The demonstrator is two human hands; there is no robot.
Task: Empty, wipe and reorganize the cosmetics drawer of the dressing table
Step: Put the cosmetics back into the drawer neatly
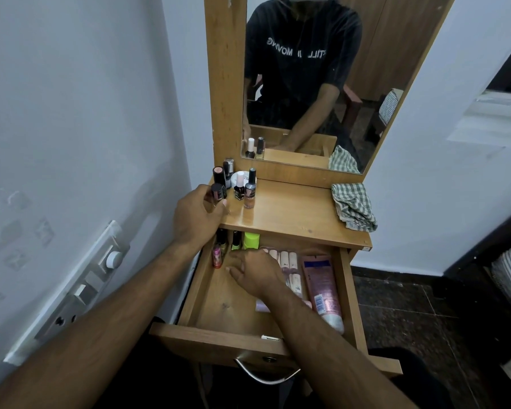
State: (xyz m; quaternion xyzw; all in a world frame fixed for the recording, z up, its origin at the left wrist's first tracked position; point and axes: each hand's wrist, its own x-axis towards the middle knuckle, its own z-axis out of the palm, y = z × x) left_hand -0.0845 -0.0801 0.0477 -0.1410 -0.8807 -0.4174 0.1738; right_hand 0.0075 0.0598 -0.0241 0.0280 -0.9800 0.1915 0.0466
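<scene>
Observed from head view, past tense throughout.

Drawer (210, 293) of the dressing table (295, 214) found pulled out, wooden floor largely bare on its left half. Noted at the back left corner: small nail polish bottles (219, 252), upright and close together, with a neon yellow-green container (251, 240) just beside them. Noted along the right side: a pink tube (322, 287) lying lengthwise against the right wall, cap toward the front, and pale slim tubes (289, 261) lying side by side just left of it, partly hidden by the right wrist.

Left hand (195, 216) seen at the left edge of the table top, grip closed round a dark-cased lipstick (218, 192) with a pink tip, held upright. Right hand (257, 273) seen inside the drawer, palm down, fingers loosely spread and pointing toward the back left bottles; grip released, nothing held, fingertips close to the drawer floor, contact not determinable.

Recorded on the table top, back left: a second lipstick (219, 174), a white round jar (239, 177), a dark nail polish with white cap (239, 188), and a peach nail polish with grey cap (250, 196), all upright and clustered. Checked cloth (354, 208) lying crumpled at the right rear of the top, well apart from the cluster.

Mirror (322, 84) above the top reflecting a person in a dark printed T-shirt. Switch panel (83, 287) fixed on the wall at left.
</scene>
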